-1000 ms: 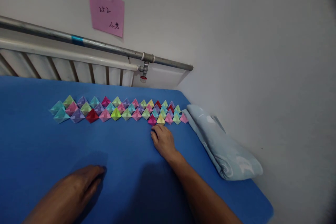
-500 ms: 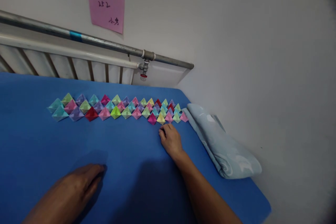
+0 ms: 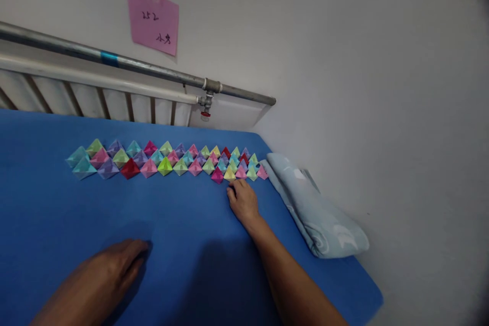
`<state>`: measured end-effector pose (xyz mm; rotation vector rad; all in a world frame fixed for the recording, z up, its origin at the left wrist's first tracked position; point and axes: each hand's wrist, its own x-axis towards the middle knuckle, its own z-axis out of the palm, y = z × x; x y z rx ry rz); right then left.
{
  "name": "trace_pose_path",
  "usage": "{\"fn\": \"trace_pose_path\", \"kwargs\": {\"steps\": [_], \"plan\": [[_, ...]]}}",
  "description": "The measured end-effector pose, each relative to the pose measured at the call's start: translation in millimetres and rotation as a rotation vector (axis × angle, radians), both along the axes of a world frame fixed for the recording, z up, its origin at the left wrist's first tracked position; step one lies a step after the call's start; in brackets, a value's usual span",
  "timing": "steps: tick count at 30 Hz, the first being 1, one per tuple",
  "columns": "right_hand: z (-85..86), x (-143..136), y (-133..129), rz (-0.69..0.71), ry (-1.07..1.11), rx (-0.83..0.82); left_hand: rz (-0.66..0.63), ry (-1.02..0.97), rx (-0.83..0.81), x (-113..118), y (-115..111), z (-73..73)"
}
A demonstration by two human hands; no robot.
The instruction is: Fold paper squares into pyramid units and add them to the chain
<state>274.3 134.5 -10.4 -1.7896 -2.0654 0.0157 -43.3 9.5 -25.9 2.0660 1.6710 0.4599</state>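
Observation:
Folded paper boats stand side by side in staggered rows on a blue tabletop [image 3: 171,229], in pink, red, purple, yellow, green and turquoise. At the right, the near row holds a magenta boat [image 3: 217,175], a yellow boat [image 3: 229,174], a pink boat [image 3: 241,172] and others. My right hand [image 3: 243,199] lies right at the near edge of the yellow boat, fingers bent, thumb a little apart, no boat between them. Over the tabletop at lower left, my left hand [image 3: 114,267] rests with its thumb slightly away from the index finger, holding nothing visible.
A folded light-blue blanket [image 3: 317,209] lies along the right side, close to the last pink boat [image 3: 263,172]. Behind the table are a white radiator [image 3: 87,102], a metal pipe [image 3: 153,68] and a red-handled valve [image 3: 205,114]. A pink paper note [image 3: 153,23] hangs on the wall.
The whole view has shifted slightly, so things appear a little lower and further left. My right hand stays by the yellow boat; my left hand has hardly moved.

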Motion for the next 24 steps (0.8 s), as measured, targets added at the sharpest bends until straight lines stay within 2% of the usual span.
{"fn": "trace_pose_path", "kwargs": {"steps": [3,7,13,16,19,24], "plan": [[1.0,-1,-1,0.003,-0.013,0.006,-0.069,0.027,-0.101,4,2,11.2],[2.4,-4,-9,0.008,-0.019,0.025,-0.065,0.017,-0.117,8,3,23.9],[3.4,-14,-46,0.025,-0.030,0.071,-0.113,0.059,-0.112,7,8,32.8],[2.6,-22,-74,0.108,-0.020,0.074,-0.093,0.111,-0.084,12,8,38.8],[-0.3,-30,-102,0.247,-0.002,0.107,-0.053,0.141,-0.039,16,1,47.4],[-15.8,-36,-119,0.462,0.006,0.256,0.047,0.154,-0.037,12,-5,51.8]]}}
